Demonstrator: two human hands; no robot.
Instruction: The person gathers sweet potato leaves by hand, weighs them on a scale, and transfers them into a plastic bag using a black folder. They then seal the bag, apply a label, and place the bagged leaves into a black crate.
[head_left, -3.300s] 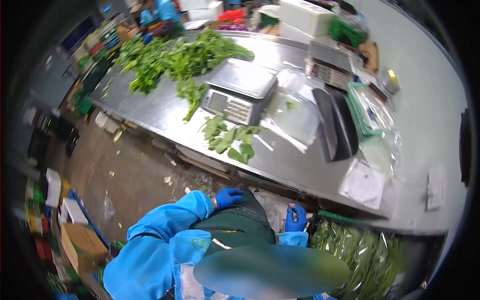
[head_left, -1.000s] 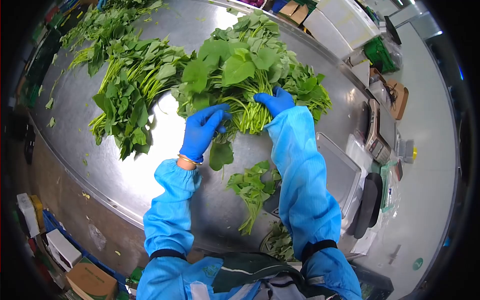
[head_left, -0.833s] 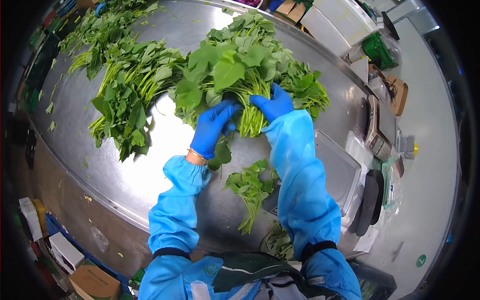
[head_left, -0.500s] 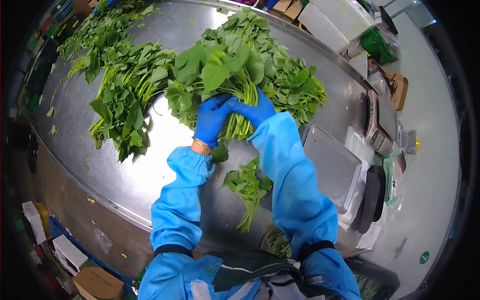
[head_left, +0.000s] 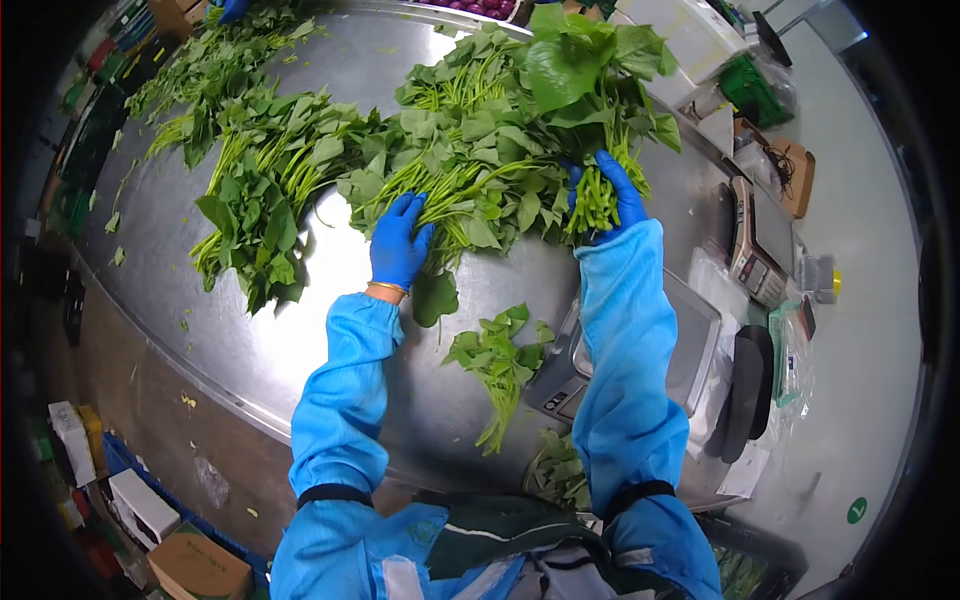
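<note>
In the head view my right hand (head_left: 628, 195), in a blue glove, is wrapped round the stems of a bunch of leafy greens (head_left: 590, 75). The bunch stands stems down, its broad leaves spreading above the hand. My left hand (head_left: 398, 250), also gloved, has thumb and fingers apart, and its fingertips touch the stems at the near edge of the big pile of greens (head_left: 480, 140). A single leaf (head_left: 434, 298) hangs by the left wrist. Closer to my body lies a small loose bunch (head_left: 496, 370) on the metal table (head_left: 340, 390).
A weighing scale (head_left: 692, 345) sits beside my right forearm, partly hidden by it. Another scale (head_left: 762, 270) is farther right. More greens (head_left: 262, 180) lie on the left, where someone else's blue glove (head_left: 232, 10) shows at the far edge. Purple produce (head_left: 470, 8) stands at the back.
My hands have moved apart. The right hand has carried the bunch to the right, while the left has let go of it and come down at the pile's edge.
</note>
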